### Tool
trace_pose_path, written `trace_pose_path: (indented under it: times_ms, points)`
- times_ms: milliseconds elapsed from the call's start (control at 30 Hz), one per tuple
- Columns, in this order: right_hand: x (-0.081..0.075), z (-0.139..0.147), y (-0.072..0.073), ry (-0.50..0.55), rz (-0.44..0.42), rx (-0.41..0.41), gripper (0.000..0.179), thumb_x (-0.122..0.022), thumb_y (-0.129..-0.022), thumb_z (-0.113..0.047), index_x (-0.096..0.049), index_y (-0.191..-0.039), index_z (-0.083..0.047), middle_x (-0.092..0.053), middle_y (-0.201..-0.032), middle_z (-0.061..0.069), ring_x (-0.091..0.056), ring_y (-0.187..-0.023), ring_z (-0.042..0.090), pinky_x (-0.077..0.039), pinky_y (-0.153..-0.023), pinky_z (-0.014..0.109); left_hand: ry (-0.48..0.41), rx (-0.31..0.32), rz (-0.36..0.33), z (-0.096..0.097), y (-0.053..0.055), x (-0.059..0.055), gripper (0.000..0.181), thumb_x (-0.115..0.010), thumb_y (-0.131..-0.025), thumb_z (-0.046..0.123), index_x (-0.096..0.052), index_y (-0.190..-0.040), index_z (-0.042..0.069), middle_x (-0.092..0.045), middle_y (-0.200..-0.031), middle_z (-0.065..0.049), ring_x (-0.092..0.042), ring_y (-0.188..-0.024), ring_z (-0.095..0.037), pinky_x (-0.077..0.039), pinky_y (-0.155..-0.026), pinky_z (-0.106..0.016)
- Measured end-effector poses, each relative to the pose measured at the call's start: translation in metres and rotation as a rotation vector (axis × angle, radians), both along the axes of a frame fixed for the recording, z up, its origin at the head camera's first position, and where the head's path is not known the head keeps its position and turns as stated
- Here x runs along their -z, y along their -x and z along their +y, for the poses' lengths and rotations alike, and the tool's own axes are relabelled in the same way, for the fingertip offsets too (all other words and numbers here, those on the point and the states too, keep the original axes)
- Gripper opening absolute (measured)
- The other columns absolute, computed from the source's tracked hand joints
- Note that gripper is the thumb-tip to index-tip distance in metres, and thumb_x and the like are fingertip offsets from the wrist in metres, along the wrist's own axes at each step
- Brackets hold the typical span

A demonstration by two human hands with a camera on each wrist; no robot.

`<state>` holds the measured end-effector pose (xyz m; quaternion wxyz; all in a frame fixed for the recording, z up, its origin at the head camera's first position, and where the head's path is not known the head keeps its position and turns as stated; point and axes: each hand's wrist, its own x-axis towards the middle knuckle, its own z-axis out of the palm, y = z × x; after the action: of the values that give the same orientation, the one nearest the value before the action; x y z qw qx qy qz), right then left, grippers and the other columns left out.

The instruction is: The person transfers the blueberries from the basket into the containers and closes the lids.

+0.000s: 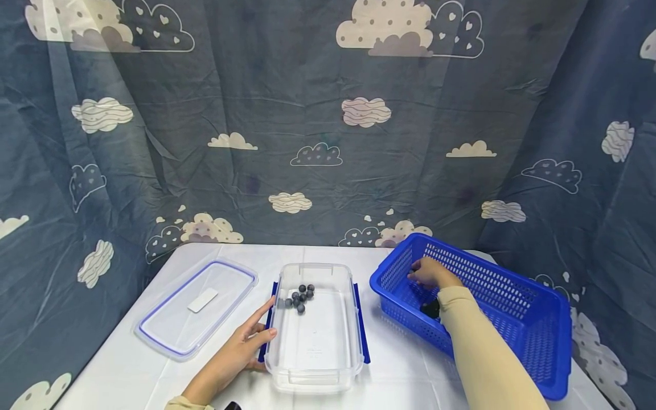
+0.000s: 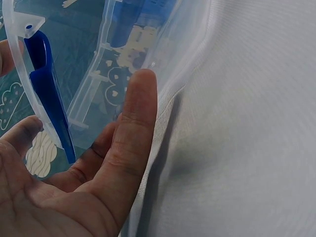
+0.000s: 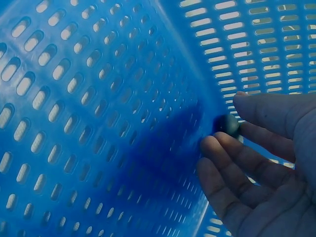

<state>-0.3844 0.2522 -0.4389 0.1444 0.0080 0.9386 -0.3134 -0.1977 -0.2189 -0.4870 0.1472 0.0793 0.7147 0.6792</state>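
Note:
A clear plastic food container (image 1: 315,347) with blue side clips stands open-topped on the table. Several small dark balls (image 1: 299,296) lie towards its far left part. My left hand (image 1: 238,344) rests against its left side, thumb at the rim and fingers loosely extended around the blue clip (image 2: 49,89). To the right, my right hand (image 1: 433,273) reaches down into the far left part of a blue perforated basket (image 1: 528,336). There a small dark ball (image 3: 228,126) sits between the right thumb and fingertips, near the seam of two basket walls.
On the left lies a clear lid (image 1: 176,310) with a blue seal and a white label. White cloth covers the table (image 1: 389,370). Behind and at both sides hangs a dark curtain (image 1: 318,188) with cloud prints. The basket's raised rim surrounds the right hand.

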Motion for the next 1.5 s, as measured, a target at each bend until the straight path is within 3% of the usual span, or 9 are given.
trace_pose_path:
  times_ms: [433, 667, 933, 1167, 1233, 1500]
  points:
    - [-0.0013, -0.0010, -0.0008, 0.021, 0.006, -0.006, 0.033, -0.064, -0.104, -0.005, -0.061, -0.130, 0.014, -0.067, -0.101, 0.016, -0.066, -0.088, 0.023, -0.062, -0.080, 0.035, 0.019, -0.008, 0.002, 0.0003, -0.0014, -0.0011, 0.075, -0.061, -0.110, 0.027, -0.020, -0.173, 0.037, -0.042, -0.131, -0.026, -0.061, -0.117, -0.038, -0.069, -0.086, -0.058]
    - [-0.0029, -0.0019, -0.0011, 0.002, 0.008, -0.025, 0.038, -0.065, -0.104, -0.005, -0.059, -0.134, 0.017, -0.068, -0.102, 0.018, -0.067, -0.089, 0.023, -0.065, -0.082, 0.038, 0.019, -0.002, 0.007, -0.0001, -0.0018, -0.0006, 0.075, -0.060, -0.111, 0.027, -0.018, -0.173, 0.035, -0.043, -0.132, -0.025, -0.062, -0.116, -0.038, -0.069, -0.085, -0.058]
    - [-0.0013, -0.0032, 0.0001, 0.012, -0.001, -0.020, 0.026, -0.066, -0.102, -0.003, -0.064, -0.122, 0.013, -0.067, -0.097, 0.015, -0.067, -0.087, 0.023, -0.066, -0.084, 0.039, 0.009, -0.007, -0.001, 0.0009, -0.0016, -0.0010, 0.075, -0.061, -0.110, 0.026, -0.020, -0.173, 0.037, -0.042, -0.132, -0.026, -0.062, -0.118, -0.039, -0.068, -0.086, -0.060]
    - [-0.0013, -0.0054, -0.0042, 0.089, -0.038, -0.063, 0.002, -0.067, -0.100, 0.004, -0.067, -0.100, 0.006, -0.061, -0.078, 0.002, -0.057, -0.069, 0.011, -0.053, -0.065, 0.022, 0.004, -0.002, 0.003, 0.0006, -0.0005, -0.0014, 0.074, -0.060, -0.111, 0.027, -0.020, -0.173, 0.037, -0.043, -0.131, -0.026, -0.063, -0.115, -0.038, -0.068, -0.086, -0.059]
    - [-0.0012, -0.0056, -0.0060, 0.104, -0.046, -0.072, 0.004, -0.067, -0.100, 0.005, -0.066, -0.096, 0.004, -0.060, -0.077, 0.001, -0.055, -0.068, 0.011, -0.051, -0.062, 0.020, 0.002, 0.003, 0.006, 0.0005, -0.0006, -0.0016, 0.074, -0.060, -0.111, 0.027, -0.020, -0.173, 0.037, -0.043, -0.130, -0.025, -0.063, -0.114, -0.037, -0.068, -0.086, -0.059]
    - [-0.0048, -0.0059, -0.0090, 0.098, -0.020, -0.097, 0.003, -0.068, -0.099, 0.004, -0.066, -0.097, 0.006, -0.062, -0.079, 0.003, -0.056, -0.069, 0.012, -0.052, -0.062, 0.021, -0.007, 0.015, 0.014, 0.0003, -0.0009, -0.0019, 0.074, -0.059, -0.111, 0.026, -0.019, -0.173, 0.036, -0.043, -0.129, -0.024, -0.063, -0.115, -0.037, -0.068, -0.087, -0.060]
